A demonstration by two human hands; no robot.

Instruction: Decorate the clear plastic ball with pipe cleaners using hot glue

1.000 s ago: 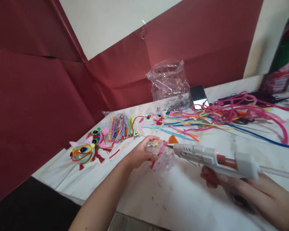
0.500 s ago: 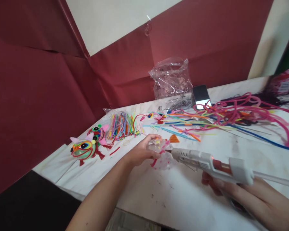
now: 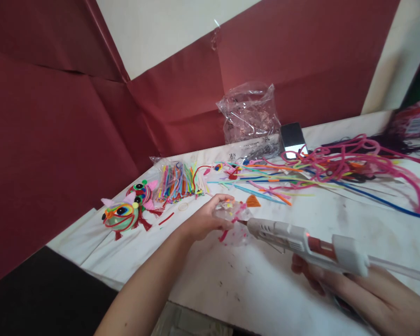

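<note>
My left hand [image 3: 209,217] is closed around the side of a clear plastic piece [image 3: 240,235] with pink strips and small coloured bits on it. What exactly this piece is, I cannot make out. My right hand [image 3: 350,289] grips a white hot glue gun [image 3: 290,235] by its handle, and a glue stick [image 3: 402,269] sticks out of the back. The gun's nozzle points left, at or very close to the pink strip on the plastic piece. Just behind the piece lies a small orange-brown scrap [image 3: 253,201].
Two colourful animal-head figures [image 3: 121,217] stand at the left. Behind my left hand is a pack of pipe cleaners [image 3: 180,183]. Loose pipe cleaners [image 3: 336,163] spread across the right. A clear bag [image 3: 250,116] and a dark box-like object [image 3: 293,140] stand near the wall.
The glue gun has shifted very slightly left and down at the plastic piece. My left hand keeps its hold almost unmoved.
</note>
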